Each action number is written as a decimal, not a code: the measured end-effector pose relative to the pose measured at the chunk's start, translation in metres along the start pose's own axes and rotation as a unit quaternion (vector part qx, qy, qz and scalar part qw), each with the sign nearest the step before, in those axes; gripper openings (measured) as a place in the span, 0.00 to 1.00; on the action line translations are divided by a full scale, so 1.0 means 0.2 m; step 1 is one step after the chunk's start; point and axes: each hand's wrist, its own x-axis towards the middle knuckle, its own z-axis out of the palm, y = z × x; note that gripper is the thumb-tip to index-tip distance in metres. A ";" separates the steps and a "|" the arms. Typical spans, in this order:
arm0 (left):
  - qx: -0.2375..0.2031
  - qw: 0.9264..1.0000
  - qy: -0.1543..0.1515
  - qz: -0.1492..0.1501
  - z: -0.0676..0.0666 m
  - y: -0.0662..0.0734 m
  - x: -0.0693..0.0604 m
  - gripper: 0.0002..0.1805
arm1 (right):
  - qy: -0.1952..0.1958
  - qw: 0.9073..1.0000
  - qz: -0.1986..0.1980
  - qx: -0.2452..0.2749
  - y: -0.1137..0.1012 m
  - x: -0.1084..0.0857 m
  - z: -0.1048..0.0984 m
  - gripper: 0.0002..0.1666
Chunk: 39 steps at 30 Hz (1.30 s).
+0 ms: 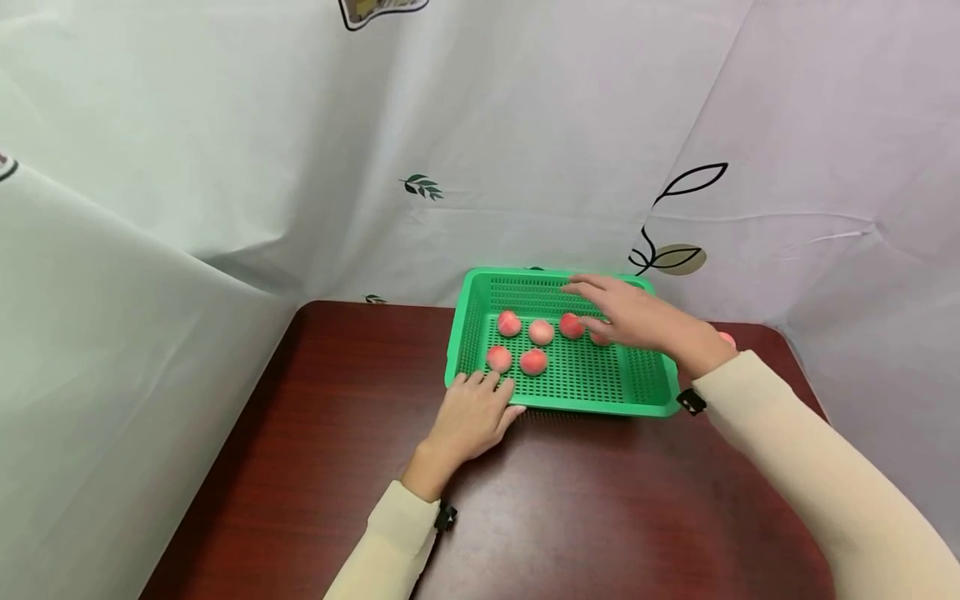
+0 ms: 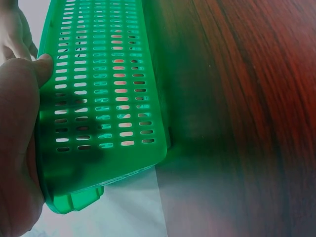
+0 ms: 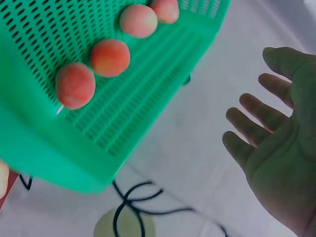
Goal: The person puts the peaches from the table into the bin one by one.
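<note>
A green plastic basket [image 1: 585,407] with slotted walls holds several pink-red peaches [image 1: 533,362]. At its near left corner my left hand [image 1: 471,417] grips the rim, with fingers over the edge and the thumb against the outer wall. That thumb shows on the rim in the left wrist view. My right hand [image 1: 626,312] hovers above the basket's right half, fingers spread and nothing in them. It partly hides one peach [image 1: 600,339]. In the right wrist view the palm is bare, and a row of peaches [image 3: 110,58] lies along one side of the basket.
Another peach [image 1: 727,340] lies right of the basket, mostly behind my right wrist. The dark reddish-brown table [image 1: 322,433] extends left and in front of the basket. A pale cloth with leaf prints [image 1: 525,167] hangs close behind the basket and along both sides.
</note>
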 end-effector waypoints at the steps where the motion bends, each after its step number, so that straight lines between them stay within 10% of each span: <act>1: -0.001 1.000 0.000 0.000 0.00 0.00 0.00 0.21 | 0.010 1.000 0.005 0.001 0.01 -0.02 -0.01 0.33; 13: -0.012 1.000 -0.004 -0.004 0.01 0.00 -0.01 0.22 | 0.160 0.986 -0.015 -0.031 0.17 -0.25 -0.02 0.39; 39: -0.008 1.000 0.010 0.002 0.00 0.00 0.00 0.22 | 0.092 0.983 0.121 -0.106 0.49 -0.50 0.19 0.40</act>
